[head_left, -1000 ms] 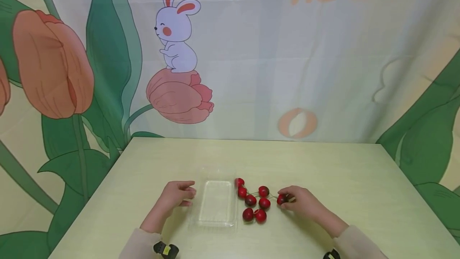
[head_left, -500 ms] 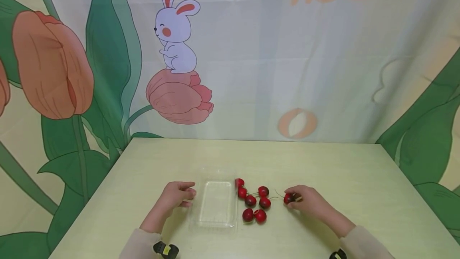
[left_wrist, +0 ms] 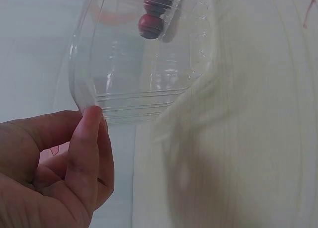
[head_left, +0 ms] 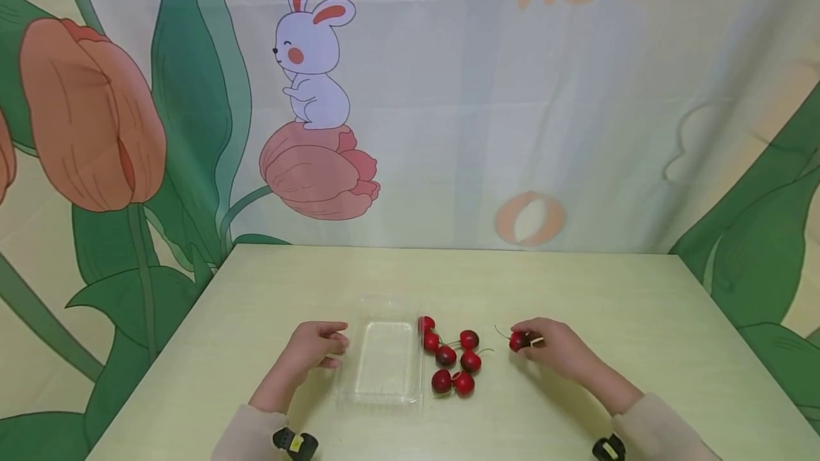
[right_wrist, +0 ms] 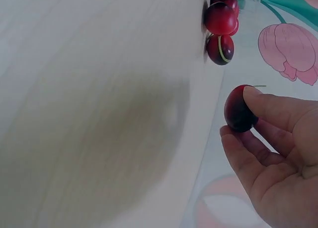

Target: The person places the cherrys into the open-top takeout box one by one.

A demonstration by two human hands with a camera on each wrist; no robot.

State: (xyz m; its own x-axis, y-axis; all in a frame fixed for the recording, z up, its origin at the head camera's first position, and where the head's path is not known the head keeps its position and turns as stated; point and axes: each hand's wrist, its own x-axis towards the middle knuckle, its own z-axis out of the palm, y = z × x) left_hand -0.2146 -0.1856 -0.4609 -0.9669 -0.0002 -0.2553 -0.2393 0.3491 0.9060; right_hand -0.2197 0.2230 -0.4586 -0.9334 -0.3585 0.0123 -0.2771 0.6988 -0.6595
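Note:
My left hand (head_left: 314, 347) pinches the near rim of a clear plastic container (left_wrist: 129, 101) between thumb and fingers, seen closely in the left wrist view. In the head view the container stands upright with its bare bottom showing. My right hand (head_left: 559, 348) holds a dark red cherry (right_wrist: 239, 110) with a thin green stem, gripped by thumb and fingertips. It is raised off the table, and its shadow falls below. Between container and right hand lie several more cherries (head_left: 445, 356), some with stems; the leftmost sit right at the container's right side.
The pale wooden table (head_left: 596, 290) reaches back to a printed cloth backdrop (head_left: 435, 91) with a rabbit and tulips. Black bands (head_left: 296, 442) are on both wrists, over light sleeves (head_left: 248, 435).
My right hand has drawn the cherry to the right, away from the others, and lifted it; its stem has come free of the group. My left hand and the container stay put.

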